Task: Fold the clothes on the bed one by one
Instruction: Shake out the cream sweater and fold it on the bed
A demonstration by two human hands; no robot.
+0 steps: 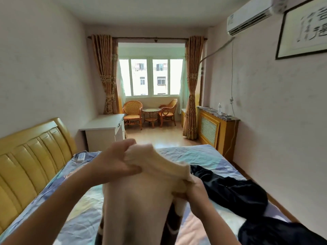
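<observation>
the bed [185,156] fills the lower half of the view and carries a sheet printed in blue, white and pale yellow. its padded yellow headboard [30,156] runs along the left side.

a cream garment [138,200] is held up above the middle of the bed and hangs down toward the bottom edge of the view. a darker brown and cream patterned part shows at its lower edges.

a dark garment [230,188] lies crumpled on the sheet, just right of the cream garment. a second dark mass [276,234] sits at the lower right corner; whether it is a separate piece cannot be told.

the left hand [115,161] is raised, fingers and thumb curled, pinching the upper edge of the cream garment. the right hand [194,190] sits lower and to the right, fingers curled around a bunched fold of the same garment.

a white desk [104,128] stands beyond the headboard. 2 wicker chairs [132,112] and a small round table [151,114] stand under the window [150,76]. an air conditioner [251,16] is mounted high on the right wall, with a framed calligraphy print [304,30] beside it.

a remote control [81,157] lies on the sheet near the headboard.
</observation>
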